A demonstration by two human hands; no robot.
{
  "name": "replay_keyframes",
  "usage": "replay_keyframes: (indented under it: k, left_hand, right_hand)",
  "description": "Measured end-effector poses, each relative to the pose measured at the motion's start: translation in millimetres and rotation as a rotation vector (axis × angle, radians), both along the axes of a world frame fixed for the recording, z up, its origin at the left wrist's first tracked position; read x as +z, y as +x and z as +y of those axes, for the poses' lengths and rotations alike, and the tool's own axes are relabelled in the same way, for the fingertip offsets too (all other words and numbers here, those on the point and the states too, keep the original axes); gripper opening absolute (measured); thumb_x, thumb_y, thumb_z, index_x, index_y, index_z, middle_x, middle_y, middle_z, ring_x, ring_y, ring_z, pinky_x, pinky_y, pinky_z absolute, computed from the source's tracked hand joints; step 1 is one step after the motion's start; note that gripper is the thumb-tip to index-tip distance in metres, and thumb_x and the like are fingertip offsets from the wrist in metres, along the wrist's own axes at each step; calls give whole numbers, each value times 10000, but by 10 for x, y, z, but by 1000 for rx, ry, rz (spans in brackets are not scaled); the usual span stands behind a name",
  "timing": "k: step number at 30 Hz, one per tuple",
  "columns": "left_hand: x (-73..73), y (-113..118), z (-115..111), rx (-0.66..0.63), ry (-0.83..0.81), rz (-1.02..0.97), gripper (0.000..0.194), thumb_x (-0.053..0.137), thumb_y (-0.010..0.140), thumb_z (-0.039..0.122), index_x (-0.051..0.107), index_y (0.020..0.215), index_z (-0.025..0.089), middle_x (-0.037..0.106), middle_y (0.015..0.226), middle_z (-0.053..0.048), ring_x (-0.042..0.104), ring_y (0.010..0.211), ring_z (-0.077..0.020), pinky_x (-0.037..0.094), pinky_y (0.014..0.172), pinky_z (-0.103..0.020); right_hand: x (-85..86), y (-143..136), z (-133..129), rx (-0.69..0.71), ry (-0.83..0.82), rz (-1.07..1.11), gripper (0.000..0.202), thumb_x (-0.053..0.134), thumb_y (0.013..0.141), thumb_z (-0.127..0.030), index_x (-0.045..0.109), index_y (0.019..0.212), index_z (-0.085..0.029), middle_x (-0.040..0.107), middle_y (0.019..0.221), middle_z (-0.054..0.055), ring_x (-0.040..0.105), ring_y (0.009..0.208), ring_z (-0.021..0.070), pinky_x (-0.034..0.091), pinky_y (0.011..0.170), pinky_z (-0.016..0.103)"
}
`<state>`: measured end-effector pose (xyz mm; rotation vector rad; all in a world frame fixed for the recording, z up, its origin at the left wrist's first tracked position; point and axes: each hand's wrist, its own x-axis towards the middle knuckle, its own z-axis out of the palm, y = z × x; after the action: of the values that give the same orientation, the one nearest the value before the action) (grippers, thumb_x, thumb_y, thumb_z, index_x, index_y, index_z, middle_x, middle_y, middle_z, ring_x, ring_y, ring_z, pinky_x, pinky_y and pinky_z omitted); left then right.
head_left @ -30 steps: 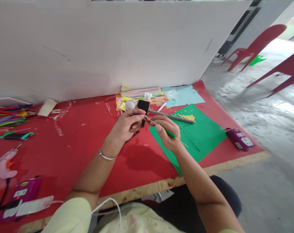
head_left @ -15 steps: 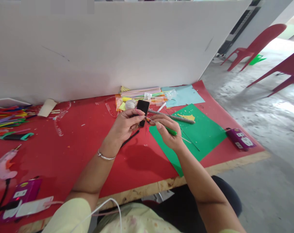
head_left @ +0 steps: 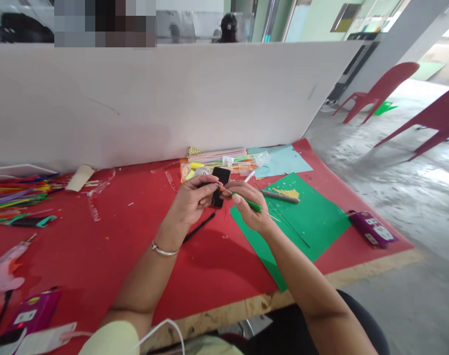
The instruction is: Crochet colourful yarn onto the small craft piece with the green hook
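Observation:
My left hand (head_left: 193, 199) is closed, its thumb and fingers pinching a small orange-and-pink piece (head_left: 221, 187), too small to name. In my right hand (head_left: 249, 202) is a slim tool with a green handle (head_left: 251, 203). Its thin metal shaft points left, at the small piece; the tip is hard to make out. A thin pale rod sticks out past the right hand. Beneath the fingers, partly hidden, lies a black phone (head_left: 221, 175). A black strap (head_left: 199, 228) lies below the left hand.
A green sheet (head_left: 313, 224) with a grey stick (head_left: 283, 196) lies on the red tabletop (head_left: 117, 256). Colored pipe cleaners (head_left: 17, 195) and a pink glue gun (head_left: 6, 261) are at left. Purple boxes (head_left: 372, 229) lie at both sides. A white partition (head_left: 209, 98) stands behind.
The camera view has tilted up, so the table appears lower and people show above the partition. Both hands have stayed together, shifting slightly, with the tool and small piece still held.

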<state>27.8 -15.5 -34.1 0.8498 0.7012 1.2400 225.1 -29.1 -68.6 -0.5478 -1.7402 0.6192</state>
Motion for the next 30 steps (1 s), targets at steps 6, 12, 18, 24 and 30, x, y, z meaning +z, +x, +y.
replay_keyframes:
  k: [6, 12, 18, 24, 30]
  left_hand:
    - [135, 44, 110, 15, -71, -78, 431, 957, 591, 141, 796, 990, 170, 684, 693, 35, 386, 434, -11, 196, 405, -136]
    - [187, 50, 187, 82, -58, -86, 593, 991, 594, 207, 742, 1131, 181, 581, 597, 103, 354, 411, -21, 184, 402, -143]
    - [93, 43, 200, 173, -20, -21, 699, 1015, 594, 218, 709, 1222, 185, 590, 614, 104, 370, 430, -24, 207, 415, -149]
    - [104, 85, 213, 204, -47, 12, 780, 1015, 555, 223, 719, 1275, 172, 621, 643, 85, 422, 456, -39, 206, 414, -155]
    - [168, 51, 160, 193, 13, -3, 956, 986, 616, 188, 646, 1509, 219, 617, 643, 111, 320, 414, -13, 195, 408, -172]
  right_hand:
    - [-4, -145, 276, -97, 203, -26, 217, 551, 1126, -326, 729, 1183, -216, 744, 1154, 131, 742, 1115, 231, 665, 968, 411]
    - [48, -203, 477, -127, 297, -90, 184, 532, 1131, -308, 687, 1173, -218, 731, 1101, 120, 727, 1113, 227, 646, 968, 395]
    - [-6, -224, 492, -186, 354, -129, 147, 564, 1107, -249, 666, 1209, -217, 740, 1139, 135, 744, 1110, 232, 652, 943, 380]
    - [11, -247, 497, -236, 318, -97, 141, 580, 1098, -224, 689, 1187, -225, 758, 1152, 133, 752, 1134, 236, 654, 990, 403]
    - [88, -207, 488, -93, 190, -10, 190, 569, 1118, -309, 741, 1125, -226, 785, 1114, 112, 774, 1115, 242, 661, 957, 415]
